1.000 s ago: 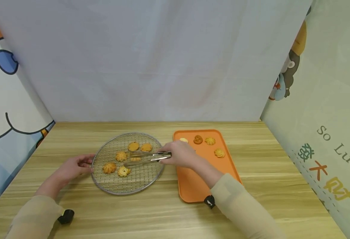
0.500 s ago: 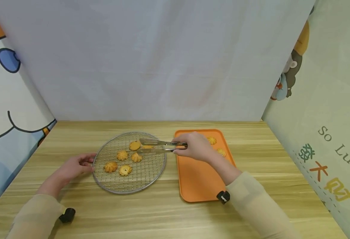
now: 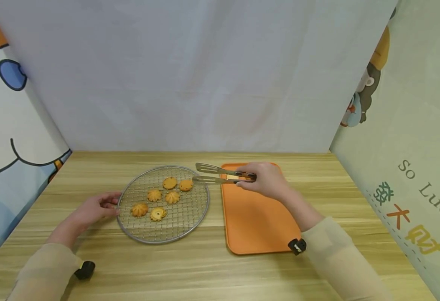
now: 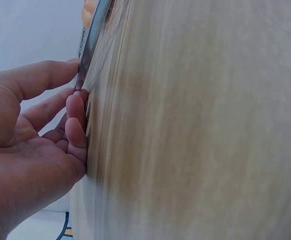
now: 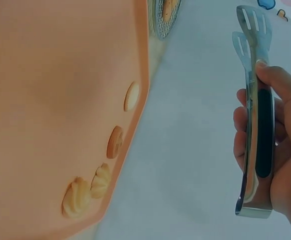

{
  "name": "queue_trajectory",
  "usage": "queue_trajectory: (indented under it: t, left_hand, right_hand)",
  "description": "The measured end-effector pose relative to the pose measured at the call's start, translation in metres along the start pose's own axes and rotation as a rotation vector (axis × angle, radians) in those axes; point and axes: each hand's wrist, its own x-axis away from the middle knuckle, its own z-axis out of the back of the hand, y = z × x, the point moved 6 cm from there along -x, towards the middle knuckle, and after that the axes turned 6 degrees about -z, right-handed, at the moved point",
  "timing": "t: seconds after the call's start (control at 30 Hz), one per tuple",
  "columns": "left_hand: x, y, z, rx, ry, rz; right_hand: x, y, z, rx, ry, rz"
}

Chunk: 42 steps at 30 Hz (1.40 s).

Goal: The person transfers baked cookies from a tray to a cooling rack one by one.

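Note:
A round wire rack [image 3: 125,228] lies on the wooden table with several flower-shaped cookies [image 3: 172,197] on it. My left hand [image 3: 105,206] pinches the rack's left rim [image 4: 88,50] between thumb and fingertips [image 4: 76,106]. My right hand [image 3: 262,179] grips metal tongs [image 3: 216,174] by their black-padded handle [image 5: 263,132], raised above the far left corner of the orange tray [image 3: 257,217]. The slotted tong tips [image 5: 253,30] point left over the rack's right edge and hold nothing. Several more cookies [image 5: 114,141] lie on the orange tray [image 5: 50,100], hidden behind my hand in the head view.
White cloth hangs behind the table [image 3: 317,175]. Printed cartoon panels stand at the left side [image 3: 9,138] and the right side [image 3: 411,167]. Bare wood lies in front of the rack and to the right of the tray.
My right hand has lifted the empty tongs off the rack's cookies and carried them right and back, over the tray's far left corner. The left hand has stayed on the rim.

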Motion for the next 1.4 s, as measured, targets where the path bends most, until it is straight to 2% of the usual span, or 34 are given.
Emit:
queue_trajectory:
  t: [0.37, 0.67, 0.97, 1.4]
  left_hand:
    - [0.002, 0.001, -0.001, -0.001, 0.001, 0.001]
    - [0.003, 0.002, -0.001, 0.006, -0.004, 0.005]
    - [0.003, 0.003, 0.000, 0.006, -0.002, -0.005]
    - [0.004, 0.005, 0.000, 0.003, -0.004, -0.010]
  right_hand:
    - [0.010, 0.033, 0.009, 0.020, 0.045, -0.073]
    - [0.017, 0.055, 0.003, 0.039, 0.058, -0.170]
    - [0.023, 0.077, -0.009, 0.033, 0.011, -0.275]
    - [0.024, 0.091, -0.016, 0.058, -0.088, -0.375]
